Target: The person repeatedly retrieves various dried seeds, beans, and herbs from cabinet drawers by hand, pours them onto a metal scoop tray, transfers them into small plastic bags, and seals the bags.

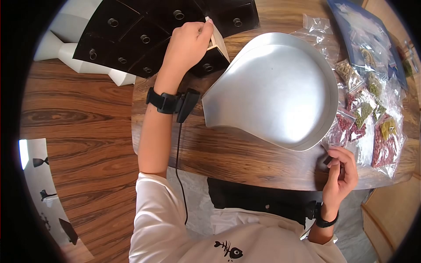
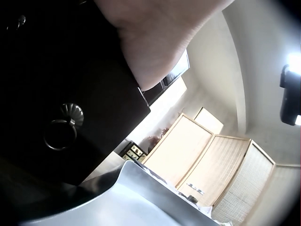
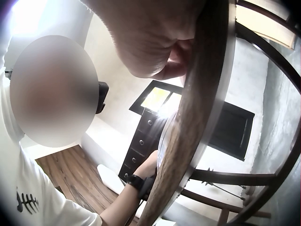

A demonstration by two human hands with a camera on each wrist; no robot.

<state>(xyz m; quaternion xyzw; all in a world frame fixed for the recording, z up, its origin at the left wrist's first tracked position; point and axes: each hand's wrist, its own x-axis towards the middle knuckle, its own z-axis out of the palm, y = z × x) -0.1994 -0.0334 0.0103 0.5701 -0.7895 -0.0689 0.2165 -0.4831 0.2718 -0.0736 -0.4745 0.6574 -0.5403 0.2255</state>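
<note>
My left hand (image 1: 187, 46) is over a small pulled-out drawer (image 1: 221, 44) of a black cabinet (image 1: 127, 33). Its fingers are curled down at the drawer, with the thumb near the drawer's far end; what the fingertips hold is hidden. The drawer has pale wooden sides and a dark front with a ring pull (image 1: 207, 67). At the table's front edge, my right hand (image 1: 342, 175) pinches a small dark block-like piece (image 1: 328, 160) between thumb and fingers. Between the hands lies a large silver metal scoop-shaped pan (image 1: 280, 87), its narrow spout towards the drawer.
Several clear bags (image 1: 364, 109) of dried red, green and yellow goods lie on the right of the wooden table (image 1: 263, 162). Behind them is a blue tray (image 1: 394, 57) holding more clear bags. A cable (image 1: 177, 162) hangs from the left wrist camera.
</note>
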